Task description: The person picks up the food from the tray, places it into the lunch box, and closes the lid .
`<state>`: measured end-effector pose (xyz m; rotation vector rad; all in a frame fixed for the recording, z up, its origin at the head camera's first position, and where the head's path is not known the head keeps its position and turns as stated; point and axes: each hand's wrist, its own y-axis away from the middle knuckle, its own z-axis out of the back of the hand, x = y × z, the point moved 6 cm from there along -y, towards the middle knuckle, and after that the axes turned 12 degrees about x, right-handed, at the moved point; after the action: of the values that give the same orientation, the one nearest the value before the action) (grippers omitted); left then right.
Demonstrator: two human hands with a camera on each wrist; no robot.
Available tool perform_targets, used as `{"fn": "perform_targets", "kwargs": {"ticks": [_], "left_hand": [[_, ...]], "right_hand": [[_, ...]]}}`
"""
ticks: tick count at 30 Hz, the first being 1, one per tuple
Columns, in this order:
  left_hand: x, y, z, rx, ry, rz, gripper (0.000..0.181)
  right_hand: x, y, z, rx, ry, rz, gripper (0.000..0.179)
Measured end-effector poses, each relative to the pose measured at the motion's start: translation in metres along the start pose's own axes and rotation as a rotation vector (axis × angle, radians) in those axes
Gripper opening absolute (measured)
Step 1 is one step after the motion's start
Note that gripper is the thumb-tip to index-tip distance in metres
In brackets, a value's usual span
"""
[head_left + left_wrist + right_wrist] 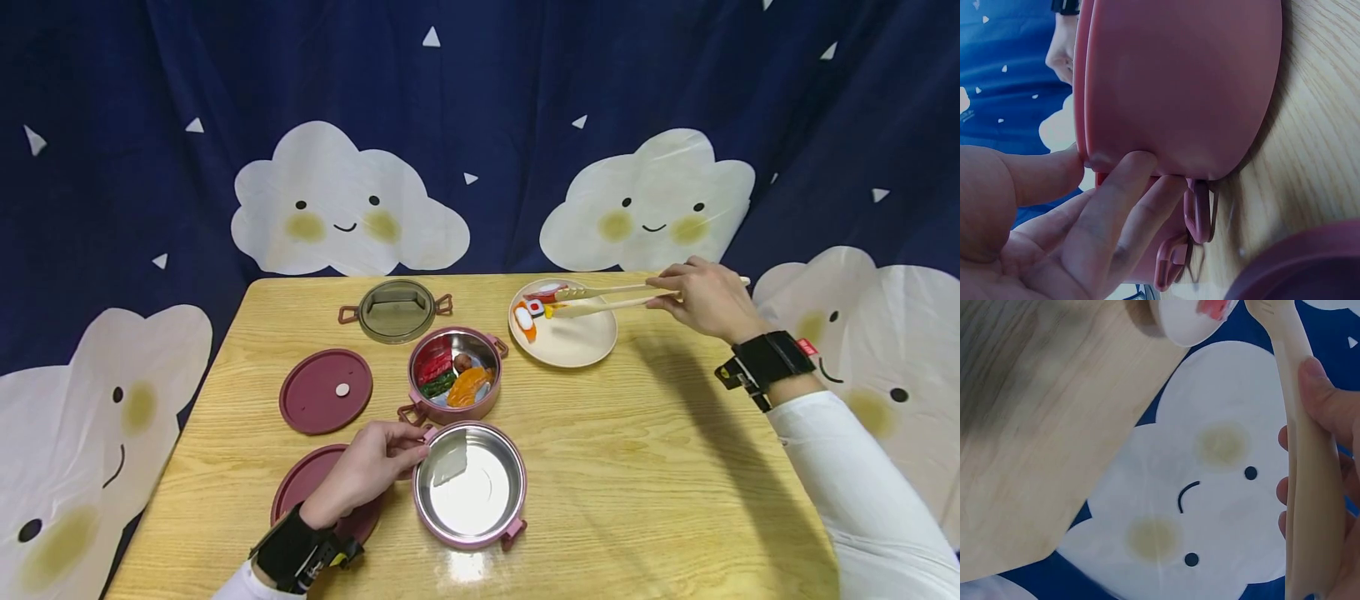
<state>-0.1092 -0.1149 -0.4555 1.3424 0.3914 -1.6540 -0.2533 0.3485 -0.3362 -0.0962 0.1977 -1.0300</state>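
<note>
My left hand [378,462] grips the edge of a pink pot [1179,81] beside its handle, thumb at the rim and fingers along the outer wall. Inside, against the steel, a pale translucent patch [452,460] shows. With my right hand [708,300] I hold beige tongs [1310,462], their arms apart and tips over a cream plate [581,346]. Toy sushi lies there: a white-and-orange piece [523,320], a small roll [535,307] and a red-and-white piece [546,292]. A yellow bit [549,312] sits right at the lower tip.
Behind the held pot stands a second pink pot [415,398] with colourful toy food. Farther back is a smoky lid [397,321] with side handles. Two maroon lids, one upper [318,400] and one lower [300,487], lie on the left; my left forearm overlaps the lower.
</note>
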Motion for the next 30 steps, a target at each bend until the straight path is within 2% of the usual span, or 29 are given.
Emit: {"fn": "perform_targets", "kwargs": {"ticks": [9, 17, 24, 30], "left_hand": [[0.000, 0.000, 0.000, 0.004, 0.010, -0.007, 0.026], [0.000, 0.000, 0.000, 0.013, 0.013, 0.004, 0.027], [0.000, 0.000, 0.000, 0.014, 0.015, 0.006, 0.027], [0.000, 0.000, 0.000, 0.005, 0.001, 0.009, 0.026]], "right_hand": [[-0.019, -0.003, -0.023, 0.045, -0.078, -0.087, 0.035], [-0.021, -0.003, -0.035, 0.046, -0.068, -0.034, 0.036], [-0.019, -0.005, -0.040, 0.074, -0.082, -0.002, 0.026], [-0.016, -0.005, -0.039, 0.051, -0.066, 0.003, 0.022]]}}
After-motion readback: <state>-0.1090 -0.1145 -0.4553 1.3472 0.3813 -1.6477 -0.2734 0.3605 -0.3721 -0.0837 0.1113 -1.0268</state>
